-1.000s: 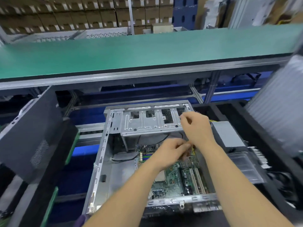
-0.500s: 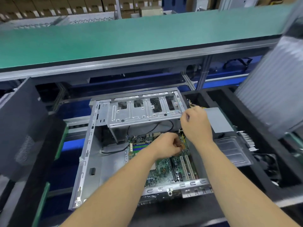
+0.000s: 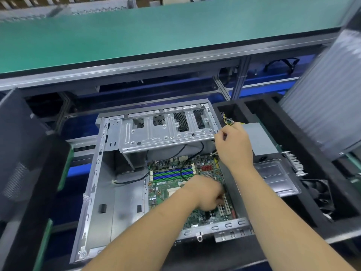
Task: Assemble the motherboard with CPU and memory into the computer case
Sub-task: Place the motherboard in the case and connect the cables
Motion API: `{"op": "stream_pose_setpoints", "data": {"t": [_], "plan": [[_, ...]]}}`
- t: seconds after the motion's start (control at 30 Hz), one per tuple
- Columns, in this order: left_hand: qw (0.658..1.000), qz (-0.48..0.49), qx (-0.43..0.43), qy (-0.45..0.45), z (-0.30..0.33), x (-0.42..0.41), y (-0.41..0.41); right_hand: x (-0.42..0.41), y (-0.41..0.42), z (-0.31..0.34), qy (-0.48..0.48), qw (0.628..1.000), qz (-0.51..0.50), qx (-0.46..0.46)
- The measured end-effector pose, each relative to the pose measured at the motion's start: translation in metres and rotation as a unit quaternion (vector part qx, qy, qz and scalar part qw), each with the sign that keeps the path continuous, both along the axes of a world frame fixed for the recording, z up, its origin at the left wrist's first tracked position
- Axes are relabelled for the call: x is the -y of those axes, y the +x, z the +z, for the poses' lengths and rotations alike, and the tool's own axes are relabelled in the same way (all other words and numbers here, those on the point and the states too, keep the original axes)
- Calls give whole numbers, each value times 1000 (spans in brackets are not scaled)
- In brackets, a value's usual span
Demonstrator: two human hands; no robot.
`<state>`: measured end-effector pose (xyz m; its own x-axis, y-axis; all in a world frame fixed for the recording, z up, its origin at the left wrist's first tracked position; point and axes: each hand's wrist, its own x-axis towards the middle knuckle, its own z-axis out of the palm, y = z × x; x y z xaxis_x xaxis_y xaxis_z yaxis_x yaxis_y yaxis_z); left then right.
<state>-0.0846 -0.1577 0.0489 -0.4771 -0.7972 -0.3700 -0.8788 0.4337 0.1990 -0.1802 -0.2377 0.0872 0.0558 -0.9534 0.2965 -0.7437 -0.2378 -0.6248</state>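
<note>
Green bench (image 3: 136, 32) behind; motherboard (image 3: 175, 184) lies flat in case (image 3: 93, 192).

I can read no text, label, brand or number anywhere; the markings on the motherboard (image 3: 175, 184) under my hands and on the cartons at twelve o'clock are too blurred.

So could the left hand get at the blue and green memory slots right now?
Probably yes: the left hand sits on the motherboard just beside the memory slots, which lie uncovered apart from one black cable.
</note>
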Motion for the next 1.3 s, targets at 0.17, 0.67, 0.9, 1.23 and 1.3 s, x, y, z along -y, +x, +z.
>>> {"op": "stream_pose_setpoints", "data": {"t": [0.17,0.67,0.9,1.23,1.3], "plan": [[998,22,-58,14,-2,2,-6,2,0,-2,15,1000,5,7],[988,66,-99,98,-17,2,-20,7,-35,-27,227,932,5,283],[993,85,-55,66,-17,-4,-27,8,-35,-33,239,931,9,276],[983,121,-101,89,-22,-9,-22,16,-23,-13,199,949,-10,243],[986,99,-99,94,-21,-10,-22,20,-16,-8,198,955,-29,218]]}}
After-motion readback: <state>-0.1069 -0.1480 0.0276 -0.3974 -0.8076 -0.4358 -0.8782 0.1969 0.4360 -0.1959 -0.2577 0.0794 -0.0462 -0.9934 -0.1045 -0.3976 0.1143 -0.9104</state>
